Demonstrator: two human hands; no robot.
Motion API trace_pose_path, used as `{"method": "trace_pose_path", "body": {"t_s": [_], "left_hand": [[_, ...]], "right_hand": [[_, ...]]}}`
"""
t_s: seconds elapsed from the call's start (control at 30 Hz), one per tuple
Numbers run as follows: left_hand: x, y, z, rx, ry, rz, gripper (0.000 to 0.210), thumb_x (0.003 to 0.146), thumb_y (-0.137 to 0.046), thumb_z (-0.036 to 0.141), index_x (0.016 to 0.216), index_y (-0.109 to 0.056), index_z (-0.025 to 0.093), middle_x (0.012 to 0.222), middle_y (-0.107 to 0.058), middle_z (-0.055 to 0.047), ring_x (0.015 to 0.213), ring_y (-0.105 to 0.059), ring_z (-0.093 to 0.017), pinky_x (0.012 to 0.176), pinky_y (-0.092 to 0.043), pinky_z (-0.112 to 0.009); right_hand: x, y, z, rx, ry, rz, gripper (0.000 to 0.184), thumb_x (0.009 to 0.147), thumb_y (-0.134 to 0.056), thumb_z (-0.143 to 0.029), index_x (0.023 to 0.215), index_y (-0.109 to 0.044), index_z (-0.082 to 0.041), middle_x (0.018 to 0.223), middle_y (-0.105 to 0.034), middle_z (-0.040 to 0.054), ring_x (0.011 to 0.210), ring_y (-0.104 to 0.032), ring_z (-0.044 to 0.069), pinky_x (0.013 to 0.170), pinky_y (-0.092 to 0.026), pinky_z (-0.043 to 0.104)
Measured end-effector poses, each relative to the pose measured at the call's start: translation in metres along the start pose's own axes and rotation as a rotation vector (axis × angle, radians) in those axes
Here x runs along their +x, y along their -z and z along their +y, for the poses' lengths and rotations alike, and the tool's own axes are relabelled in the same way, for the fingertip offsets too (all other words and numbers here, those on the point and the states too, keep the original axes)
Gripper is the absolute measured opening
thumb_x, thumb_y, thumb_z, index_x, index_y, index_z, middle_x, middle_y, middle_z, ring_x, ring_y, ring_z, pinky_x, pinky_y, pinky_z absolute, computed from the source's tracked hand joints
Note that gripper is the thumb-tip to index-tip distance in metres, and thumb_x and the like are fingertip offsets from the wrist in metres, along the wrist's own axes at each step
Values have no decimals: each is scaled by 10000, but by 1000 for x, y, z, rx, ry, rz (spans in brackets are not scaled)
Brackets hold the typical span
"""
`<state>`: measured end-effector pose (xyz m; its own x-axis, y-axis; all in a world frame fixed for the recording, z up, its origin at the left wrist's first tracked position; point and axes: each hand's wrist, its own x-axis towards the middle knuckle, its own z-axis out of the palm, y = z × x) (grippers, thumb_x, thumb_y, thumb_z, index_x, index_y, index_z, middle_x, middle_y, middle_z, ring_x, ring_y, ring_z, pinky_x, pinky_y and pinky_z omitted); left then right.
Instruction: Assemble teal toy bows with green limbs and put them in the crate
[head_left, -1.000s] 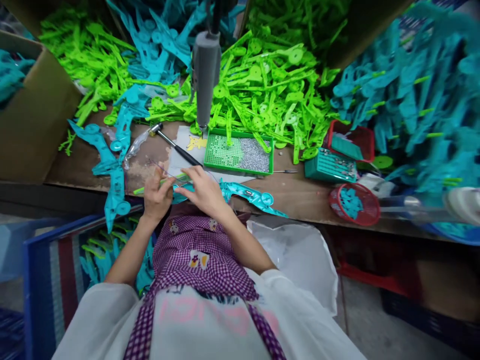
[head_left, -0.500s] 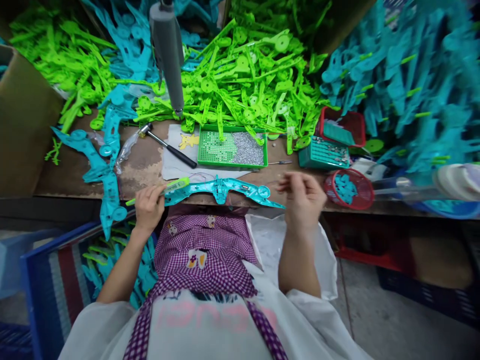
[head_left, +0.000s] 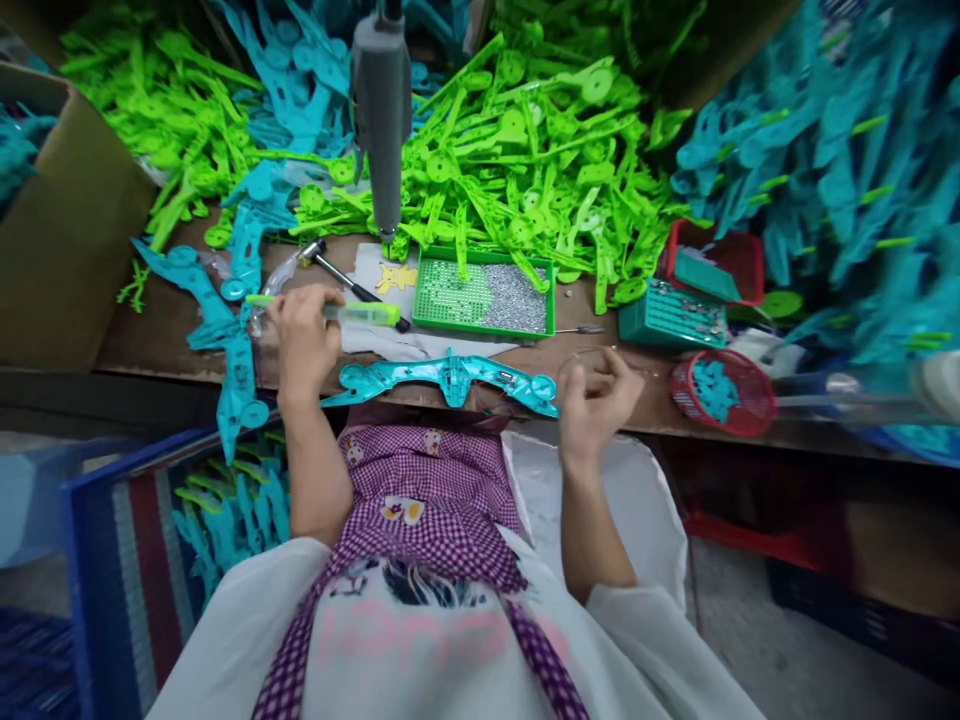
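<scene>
A teal plastic bow-shaped shell [head_left: 454,379] lies along the table's front edge, its hollow inner side up, with small parts and thin wire near its right end. My left hand [head_left: 307,335] is closed around a slim stick [head_left: 364,314] with a clear middle and lime-green ends, held above the shell's left end. Just past the shell's right tip, my right hand [head_left: 598,400] has its fingers curled in a pinch. A fine wire [head_left: 589,350] loops at those fingertips; its full path is too thin to follow.
A grey power screwdriver [head_left: 384,130] hangs over the table. Behind the green tray of screws [head_left: 517,300] are heaped lime-green parts [head_left: 525,150]. A hammer [head_left: 352,280], more teal shells [head_left: 240,380], a red basket [head_left: 750,415] and a teal box [head_left: 671,318] lie around.
My left hand has lifted the green-ended stick up off the shell's left end. My right hand's fingers have turned upward and spread a little. The view has shifted slightly left.
</scene>
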<state>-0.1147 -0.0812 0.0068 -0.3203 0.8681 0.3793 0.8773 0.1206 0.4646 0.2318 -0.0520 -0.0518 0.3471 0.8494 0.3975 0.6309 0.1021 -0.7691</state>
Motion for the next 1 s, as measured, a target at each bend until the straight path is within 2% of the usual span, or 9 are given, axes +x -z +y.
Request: {"method": "trace_pose_path", "body": {"t_s": [0.03, 0.1, 0.2, 0.3, 0.43, 0.53, 0.63, 0.73, 1.0], "left_hand": [[7, -1, 4, -11, 4, -12, 273, 715, -525, 32, 904, -588, 219, 990, -688, -44, 1041, -592, -264, 1019, -327, -439], [14, -4, 11, -47, -16, -25, 291, 722, -507, 22, 928, -574, 215, 1012, -679, -46, 1042, -588, -259, 1030, -321, -441], [7, -9, 14, -82, -101, -12, 290, 730, -500, 25, 943, -562, 210, 1010, -671, -53, 1019, -589, -257, 1014, -334, -445], [-13, -10, 6, -58, -207, 32, 330, 728, -499, 33, 994, -574, 213, 1039, -663, -79, 1037, -580, -274, 986, -345, -454], [-34, -6, -19, 31, -350, 15, 485, 739, -486, 21, 1169, -595, 216, 1133, -647, -116, 1110, -569, -289, 990, -318, -452], [-41, -3, -37, 116, -462, -55, 514, 790, -490, 40, 1266, -581, 211, 1171, -654, -125, 1080, -597, -272, 940, -335, -414], [-46, -3, -49, 165, -539, -153, 503, 814, -522, 82, 1305, -560, 185, 1161, -668, -138, 1024, -616, -270, 865, -350, -387], [-51, -6, -58, 172, -546, -174, 458, 827, -544, 114, 1280, -551, 179, 1138, -673, -135, 1004, -613, -270, 841, -342, -383], [-66, -20, -81, 129, -496, -139, 346, 863, -522, 126, 1164, -582, 285, 1119, -650, -62, 1114, -566, -247, 956, -276, -425]], "right_hand": [[-11, -5, -14, -1, 108, -28, 431, 860, -571, -424, 1200, -605, -161, 1056, -619, 127, 898, -612, 213, 781, -531, 400], [-27, -21, -42, 45, 319, -260, 387, 895, -542, -414, 1212, -602, -201, 1078, -635, 117, 955, -619, 219, 849, -536, 413], [-28, -53, -72, 54, 465, -621, 603, 878, -562, -490, 1406, -458, -218, 1362, -552, 145, 1287, -497, 279, 1062, -440, 484], [-16, -78, -84, 214, 393, -916, 698, 879, -547, -515, 1478, -358, -210, 1458, -492, 142, 1354, -451, 274, 1095, -407, 477], [-6, -88, -89, 505, 95, -1262, 449, 912, -500, -476, 1208, -609, -157, 1003, -703, 93, 907, -641, 176, 836, -515, 348], [-6, -88, -95, 532, -13, -1270, 345, 886, -553, -451, 1032, -671, -162, 869, -674, 41, 762, -566, 121, 724, -462, 280], [-9, -89, -102, 490, 33, -1271, 296, 867, -581, -423, 943, -688, -157, 792, -633, 14, 695, -495, 102, 665, -400, 260], [-11, -87, -107, 450, 75, -1247, 322, 865, -580, -436, 959, -696, -151, 743, -618, 5, 644, -452, 97, 622, -366, 254], [-24, -72, -109, 413, 109, -1218, 364, 885, -560, -465, 1043, -696, -166, 839, -680, 26, 692, -528, 117, 672, -395, 265]]}}
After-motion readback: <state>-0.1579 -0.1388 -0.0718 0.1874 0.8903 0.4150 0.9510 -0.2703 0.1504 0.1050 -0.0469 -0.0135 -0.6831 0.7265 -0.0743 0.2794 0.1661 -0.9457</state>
